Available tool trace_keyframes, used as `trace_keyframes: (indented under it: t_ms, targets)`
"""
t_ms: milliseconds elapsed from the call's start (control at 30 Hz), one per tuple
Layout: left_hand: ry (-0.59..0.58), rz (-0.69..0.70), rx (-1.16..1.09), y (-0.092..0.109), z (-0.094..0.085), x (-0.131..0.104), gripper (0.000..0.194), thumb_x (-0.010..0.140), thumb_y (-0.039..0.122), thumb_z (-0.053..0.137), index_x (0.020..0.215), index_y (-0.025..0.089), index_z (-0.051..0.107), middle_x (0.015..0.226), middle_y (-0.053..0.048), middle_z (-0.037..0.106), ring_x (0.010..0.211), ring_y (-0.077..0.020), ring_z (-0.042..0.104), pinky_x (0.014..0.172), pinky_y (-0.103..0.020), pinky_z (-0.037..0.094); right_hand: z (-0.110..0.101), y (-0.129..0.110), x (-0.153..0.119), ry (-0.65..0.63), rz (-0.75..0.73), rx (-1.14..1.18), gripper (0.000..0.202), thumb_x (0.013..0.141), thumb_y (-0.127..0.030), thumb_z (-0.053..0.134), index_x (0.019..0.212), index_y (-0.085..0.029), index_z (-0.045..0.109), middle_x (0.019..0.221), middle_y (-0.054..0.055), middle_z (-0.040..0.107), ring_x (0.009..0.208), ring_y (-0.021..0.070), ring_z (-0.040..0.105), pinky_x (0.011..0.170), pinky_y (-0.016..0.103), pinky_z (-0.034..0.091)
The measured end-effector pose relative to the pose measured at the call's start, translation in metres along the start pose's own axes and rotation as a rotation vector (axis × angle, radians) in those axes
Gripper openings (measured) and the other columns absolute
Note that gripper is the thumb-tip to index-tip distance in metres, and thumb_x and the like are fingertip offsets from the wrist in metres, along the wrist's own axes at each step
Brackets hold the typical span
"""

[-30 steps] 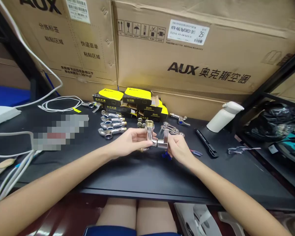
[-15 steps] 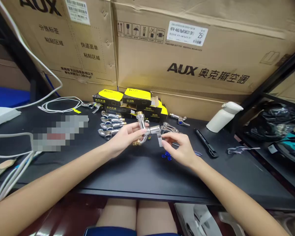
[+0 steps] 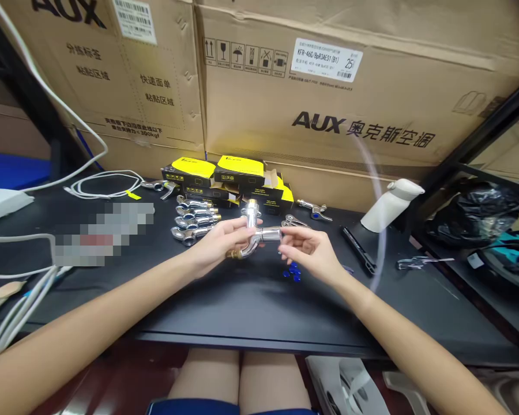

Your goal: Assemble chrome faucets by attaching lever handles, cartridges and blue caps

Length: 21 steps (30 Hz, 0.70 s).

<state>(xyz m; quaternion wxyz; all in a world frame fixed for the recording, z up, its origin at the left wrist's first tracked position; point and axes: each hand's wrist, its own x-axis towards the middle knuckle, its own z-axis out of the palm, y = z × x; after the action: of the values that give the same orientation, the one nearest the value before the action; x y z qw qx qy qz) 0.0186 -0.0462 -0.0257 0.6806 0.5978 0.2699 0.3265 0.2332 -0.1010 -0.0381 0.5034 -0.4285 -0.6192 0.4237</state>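
So the left hand (image 3: 218, 245) has a shiny tap (image 3: 256, 235) gripped between thumb and fingers, up over the middle of the black desk (image 3: 242, 314) — threaded end pointing up, brassy outlet off to the left. The right hand (image 3: 310, 253) is curled at the tap's right end, fingertips right up against it, but I can't tell if they're actually pinching anything. Just below those fingers sit some little blue discs (image 3: 295, 270). Left and farther back there's a row of metal tap parts (image 3: 194, 221), with black-and-yellow boxes (image 3: 241, 166) stacked behind — plus a leaning white bottle (image 3: 390, 208) over on the right.
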Motion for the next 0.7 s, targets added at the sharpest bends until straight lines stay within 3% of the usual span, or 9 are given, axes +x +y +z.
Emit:
trace_keyframes:
  t_ms: [167, 300, 367, 433, 467, 500, 567, 633, 700]
  targets:
    - [0.020, 0.105, 0.083, -0.006, 0.002, 0.001, 0.042, 0.085, 0.035, 0.063, 0.120, 0.015, 0.056, 0.096, -0.006, 0.066, 0.077, -0.0135, 0.058, 0.069, -0.025, 0.044, 0.004, 0.000, -0.002, 0.035, 0.036, -0.182, 0.028, 0.077, -0.043, 0.071, 0.088, -0.017, 0.067, 0.055, -0.003, 0.054, 0.043, 0.0090, 0.047, 0.043, 0.023, 0.039]
    - [0.026, 0.243, 0.207, -0.007, 0.005, -0.002, 0.040, 0.083, 0.033, 0.065, 0.118, 0.016, 0.055, 0.114, -0.008, 0.063, 0.105, -0.0195, 0.058, 0.094, -0.032, 0.045, 0.004, 0.002, 0.000, -0.077, 0.200, -0.036, 0.039, 0.085, -0.053, 0.058, 0.068, -0.017, 0.056, 0.041, -0.008, 0.040, 0.032, 0.0067, 0.036, 0.037, 0.021, 0.035]
    - [0.022, 0.257, 0.220, -0.005, 0.006, -0.004, 0.038, 0.084, 0.033, 0.064, 0.117, 0.017, 0.055, 0.111, -0.008, 0.063, 0.102, -0.0191, 0.059, 0.093, -0.032, 0.047, 0.004, 0.000, -0.001, -0.085, 0.216, 0.008, 0.042, 0.086, -0.054, 0.055, 0.066, -0.017, 0.053, 0.041, -0.008, 0.040, 0.031, 0.0068, 0.037, 0.039, 0.022, 0.038]
    - [0.027, 0.192, 0.164, -0.002, 0.007, -0.005, 0.037, 0.085, 0.035, 0.062, 0.117, 0.017, 0.056, 0.101, -0.006, 0.064, 0.089, -0.0173, 0.061, 0.080, -0.031, 0.053, 0.002, -0.003, -0.002, -0.034, 0.100, -0.069, 0.034, 0.084, -0.051, 0.059, 0.083, -0.017, 0.060, 0.058, -0.003, 0.057, 0.041, 0.0084, 0.049, 0.045, 0.023, 0.044]
    - [0.035, 0.142, 0.124, 0.000, 0.008, -0.004, 0.036, 0.086, 0.037, 0.061, 0.116, 0.018, 0.056, 0.095, -0.005, 0.064, 0.082, -0.0162, 0.060, 0.073, -0.030, 0.054, 0.001, -0.006, -0.003, -0.019, 0.004, -0.141, 0.036, 0.080, -0.048, 0.066, 0.100, -0.018, 0.061, 0.078, 0.002, 0.065, 0.053, 0.0107, 0.057, 0.049, 0.024, 0.048]
    - [0.043, 0.091, 0.087, 0.001, 0.008, -0.004, 0.035, 0.086, 0.038, 0.060, 0.114, 0.018, 0.056, 0.090, -0.004, 0.064, 0.077, -0.0154, 0.060, 0.067, -0.028, 0.055, 0.000, -0.009, -0.004, -0.027, -0.100, -0.220, 0.052, 0.074, -0.044, 0.074, 0.118, -0.022, 0.056, 0.103, 0.007, 0.065, 0.069, 0.0144, 0.063, 0.056, 0.026, 0.052]
    - [0.054, 0.018, 0.048, 0.002, 0.008, -0.003, 0.033, 0.086, 0.039, 0.060, 0.111, 0.018, 0.057, 0.084, -0.003, 0.063, 0.074, -0.0153, 0.059, 0.061, -0.027, 0.055, -0.003, -0.012, -0.006, -0.106, -0.286, -0.371, 0.082, 0.063, -0.036, 0.083, 0.136, -0.029, 0.045, 0.135, 0.010, 0.049, 0.103, 0.0229, 0.060, 0.069, 0.031, 0.057]
    - [0.040, -0.002, 0.075, 0.000, 0.009, -0.002, 0.030, 0.086, 0.039, 0.059, 0.105, 0.016, 0.058, 0.079, -0.003, 0.061, 0.072, -0.0154, 0.059, 0.053, -0.023, 0.052, -0.004, -0.011, -0.007, -0.166, -0.405, -0.462, 0.069, 0.067, -0.032, 0.081, 0.130, -0.029, 0.054, 0.134, 0.009, 0.050, 0.113, 0.0258, 0.054, 0.076, 0.035, 0.057]
    - [0.021, 0.006, 0.157, -0.003, 0.010, -0.002, 0.030, 0.088, 0.043, 0.055, 0.099, 0.016, 0.057, 0.071, -0.001, 0.057, 0.063, -0.0137, 0.057, 0.042, -0.018, 0.044, -0.003, -0.007, -0.007, -0.132, -0.429, -0.466, 0.044, 0.075, -0.030, 0.074, 0.117, -0.028, 0.065, 0.119, 0.008, 0.061, 0.104, 0.0237, 0.059, 0.077, 0.036, 0.057]
